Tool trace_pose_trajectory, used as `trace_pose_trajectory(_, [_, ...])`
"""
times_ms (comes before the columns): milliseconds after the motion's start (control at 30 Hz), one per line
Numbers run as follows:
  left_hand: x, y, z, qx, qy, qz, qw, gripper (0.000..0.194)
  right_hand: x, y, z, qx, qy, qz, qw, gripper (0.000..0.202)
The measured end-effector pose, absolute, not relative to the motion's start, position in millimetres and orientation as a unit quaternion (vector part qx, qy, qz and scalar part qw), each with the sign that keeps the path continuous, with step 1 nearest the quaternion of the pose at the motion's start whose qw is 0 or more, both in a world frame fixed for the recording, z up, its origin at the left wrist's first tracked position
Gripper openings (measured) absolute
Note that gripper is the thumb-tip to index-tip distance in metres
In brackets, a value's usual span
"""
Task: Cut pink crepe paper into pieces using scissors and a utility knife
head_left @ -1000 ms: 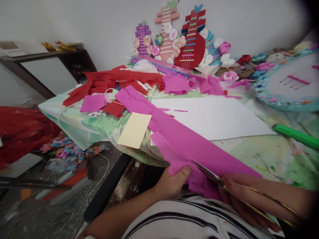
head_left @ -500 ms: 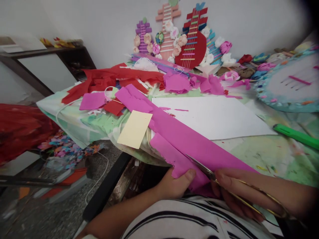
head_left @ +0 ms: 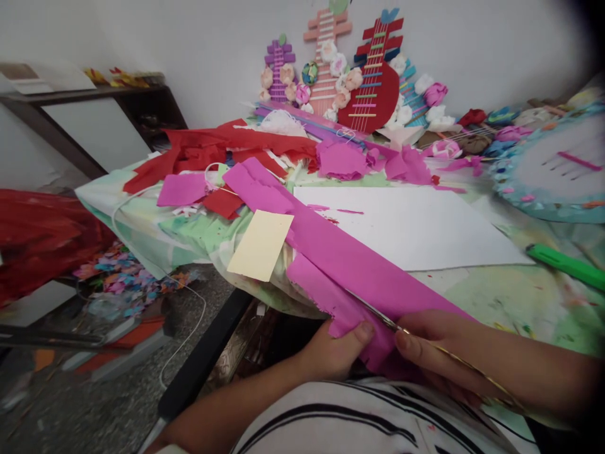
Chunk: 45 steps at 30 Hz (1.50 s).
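Note:
A long strip of magenta crepe paper [head_left: 359,252] runs slantwise from the table down toward my body. My left hand [head_left: 338,347] pinches the ragged-edged lower piece of it, thumb on top. My right hand [head_left: 439,353] grips a pair of gold-handled scissors [head_left: 373,309], whose blades lie along the slit between the lower piece and the main strip. The blades look closed or nearly so. A pale yellow card [head_left: 261,246] lies beside the strip's far part, at the table edge.
A white sheet [head_left: 401,227] lies behind the strip, with a green cutter [head_left: 564,265] at its right. Red crepe paper [head_left: 189,154] and magenta scraps cover the far left. Decorated paper instruments [head_left: 373,88] lean on the wall. A black armrest [head_left: 203,353] stands below the table.
The scissor blades have closed further, and my right hand's fingers have drawn together on the handles. The whole view has shifted slightly.

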<state>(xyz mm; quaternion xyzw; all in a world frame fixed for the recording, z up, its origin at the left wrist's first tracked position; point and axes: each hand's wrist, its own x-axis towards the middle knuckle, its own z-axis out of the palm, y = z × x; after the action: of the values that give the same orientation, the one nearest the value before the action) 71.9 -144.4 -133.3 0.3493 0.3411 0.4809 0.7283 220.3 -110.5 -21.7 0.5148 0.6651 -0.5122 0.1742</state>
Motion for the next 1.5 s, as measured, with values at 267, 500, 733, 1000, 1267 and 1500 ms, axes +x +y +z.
trace_pose_trajectory(267, [74,-139,-129,0.189,0.353,0.513,0.759,0.043,215,-108,-20,0.515,0.719,-0.443,0.147,0.045])
trace_pose_trajectory(500, [73,-137,-133,0.22,0.404,0.515,0.723,0.04,215,-112,-24,0.524,0.725,-0.423,0.144,0.044])
trace_pose_trajectory(733, [75,-139,-131,0.213,0.438,0.517,0.704,0.046,218,-111,-26,0.52,0.729,-0.427,0.126,0.044])
trace_pose_trajectory(1000, [78,-141,-123,0.187,0.453,0.528,0.694,0.043,221,-108,-24,0.512,0.734,-0.433,0.114,0.047])
trace_pose_trajectory(1267, [77,-142,-125,0.181,0.444,0.533,0.697,0.043,221,-114,-25,0.528,0.639,-0.546,0.119,0.058])
trace_pose_trajectory(1500, [75,-144,-116,0.191,0.417,0.534,0.71,0.043,210,-110,-13,0.504,0.671,-0.523,0.15,0.061])
